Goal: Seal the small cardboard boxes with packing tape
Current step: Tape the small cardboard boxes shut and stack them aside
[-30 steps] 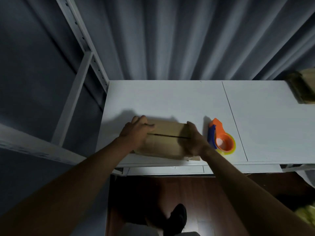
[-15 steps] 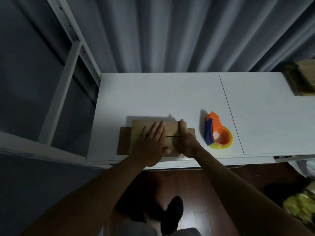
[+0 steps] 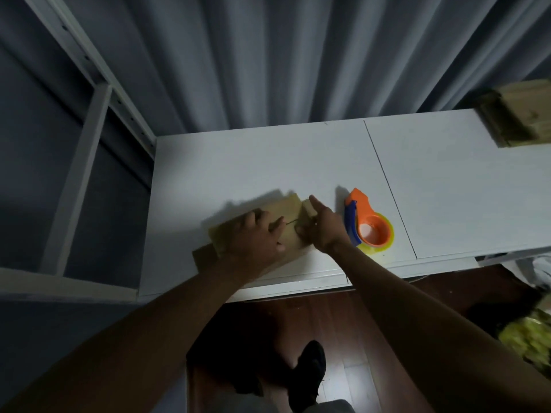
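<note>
A dim room: grey curtain [image 3: 268, 55] behind, a white table [image 3: 268, 162] below it, dark wood floor [image 3: 372, 338] nearest the viewer. A small cardboard box [image 3: 283, 208] lies on the table's near edge, at about 6 o'clock from the table's centre, turned slightly askew. The left hand [image 3: 256, 236] lies flat on its closed top flaps, fingers straight, pressing down. The right hand [image 3: 322, 225] rests on the box's right end — forefinger stretched out, other fingers bent against the cardboard; whether they pinch anything cannot be told. Just beside that hand, at 3 o'clock, sits an orange and blue tape dispenser [image 3: 368, 225]. Another box [image 3: 515, 114] sits at the table's far right — 2 o'clock.
</note>
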